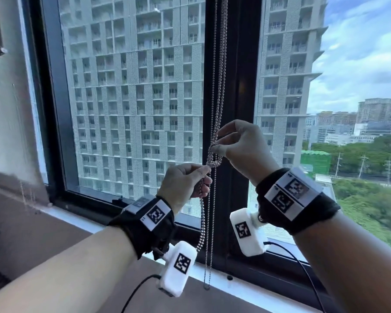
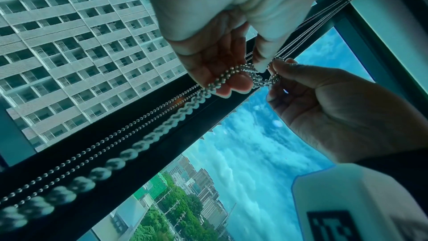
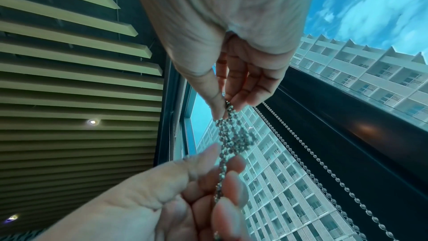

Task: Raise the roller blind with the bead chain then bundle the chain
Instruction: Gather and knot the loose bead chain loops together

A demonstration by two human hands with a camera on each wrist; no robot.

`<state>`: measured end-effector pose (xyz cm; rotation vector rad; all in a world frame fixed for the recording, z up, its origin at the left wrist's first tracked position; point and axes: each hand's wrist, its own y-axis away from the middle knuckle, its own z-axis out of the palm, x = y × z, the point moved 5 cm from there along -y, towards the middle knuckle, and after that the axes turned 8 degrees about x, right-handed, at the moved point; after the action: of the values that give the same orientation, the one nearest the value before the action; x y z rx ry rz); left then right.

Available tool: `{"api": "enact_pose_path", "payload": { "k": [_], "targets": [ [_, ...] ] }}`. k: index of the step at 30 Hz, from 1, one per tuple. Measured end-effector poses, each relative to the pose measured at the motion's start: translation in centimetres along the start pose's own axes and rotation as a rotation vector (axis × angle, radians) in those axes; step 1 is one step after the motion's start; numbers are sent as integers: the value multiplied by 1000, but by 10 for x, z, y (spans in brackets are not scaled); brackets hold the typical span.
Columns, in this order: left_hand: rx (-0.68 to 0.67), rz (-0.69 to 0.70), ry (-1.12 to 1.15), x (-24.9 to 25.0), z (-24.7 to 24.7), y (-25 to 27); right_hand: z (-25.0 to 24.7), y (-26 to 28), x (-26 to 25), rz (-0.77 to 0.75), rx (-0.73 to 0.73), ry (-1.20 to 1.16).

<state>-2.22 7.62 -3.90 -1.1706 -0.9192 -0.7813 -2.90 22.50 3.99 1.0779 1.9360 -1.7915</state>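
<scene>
The bead chain [image 1: 219,86] hangs in several strands in front of the dark vertical window frame [image 1: 237,64], between two panes of glass. At about chest height the strands are gathered into a small knotted bundle [image 1: 213,158], located between the two hands. The right hand [image 1: 242,145] is positioned above and to the right of the bundle; its thumb and index fingers [image 1: 219,147] are together, pinching the chain at the top of the bundle, while the remaining fingers are curled loosely above. The right wrist view confirms this pinch, with the cluster of beads [image 3: 234,138] hanging directly below the fingertips. The left hand [image 1: 183,181] is positioned below and to the left of the bundle; its fingers are curled round a doubled length of chain, with the thumb and index fingertips clamped on it just beneath the knot. In the left wrist view, the strands pass across the left hand's fingers [image 2: 231,80] and meet the right hand [image 2: 336,109] at the bundle. Below the left hand, the doubled length hangs down to a point near the white windowsill [image 1: 246,288], and two further single strands [image 1: 209,245] hang straight beside it, ending in a loop just above the sill. Both wrists carry black straps with printed markers and white camera housings. A tall apartment building [image 1: 133,86] is visible through the glass.
</scene>
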Motion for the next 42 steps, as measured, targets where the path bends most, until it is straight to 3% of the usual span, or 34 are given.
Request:
{"api": "enact_pose_path", "payload": {
  "k": [8, 20, 32, 42],
  "targets": [
    [49, -33, 128, -3, 8, -2, 3, -1, 1, -20, 11, 17],
    [-51, 27, -130, -16, 13, 7, 4, -3, 10, -71, 12, 40],
    [-89, 87, -285, -17, 10, 8, 8, 5, 23, -2, 45, 45],
    [-70, 72, -285, -20, 7, 8, 32, 23, 41, 193, -202, 128]
  ]
}}
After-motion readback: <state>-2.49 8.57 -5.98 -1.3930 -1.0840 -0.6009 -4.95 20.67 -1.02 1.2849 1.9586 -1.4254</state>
